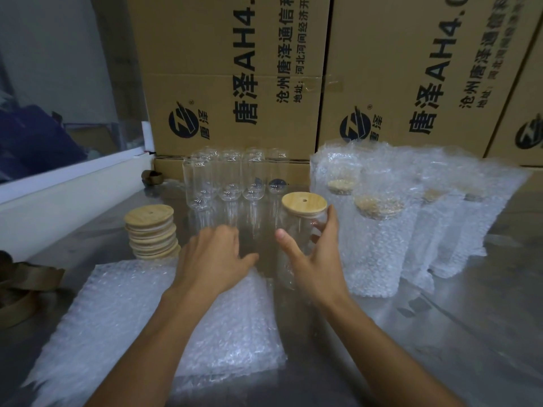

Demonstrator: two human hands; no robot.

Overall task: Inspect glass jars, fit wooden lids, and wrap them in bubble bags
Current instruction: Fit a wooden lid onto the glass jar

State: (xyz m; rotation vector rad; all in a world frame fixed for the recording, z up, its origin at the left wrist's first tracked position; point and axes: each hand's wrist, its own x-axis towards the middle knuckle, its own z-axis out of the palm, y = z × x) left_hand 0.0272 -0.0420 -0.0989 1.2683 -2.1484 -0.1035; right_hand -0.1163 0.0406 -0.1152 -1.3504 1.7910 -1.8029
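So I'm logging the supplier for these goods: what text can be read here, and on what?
"唐泽AH4." on the left cardboard carton, sideways.
"唐泽" by its round logo.
"沧州唐泽通信" and "地址:河北河间经济开" beside it, cut off.
The same print on the right cardboard carton, blurred.
Lids, jars, bubble bags: none.

Right hand [316, 259] wraps the lidded glass jar [299, 239], wooden lid [304, 202] on top of it. Left hand [213, 257] sits just beside it, over the flat stack of bubble bags [147, 318] lying on the surface [470, 333]. Left of that hand, a stack of wooden lids [152, 232]. Beyond both hands, a row of empty glass jars [232, 177], with cardboard boxes [235, 74] behind them. Right of the right hand, wrapped jars [411, 218] stand in a cluster.
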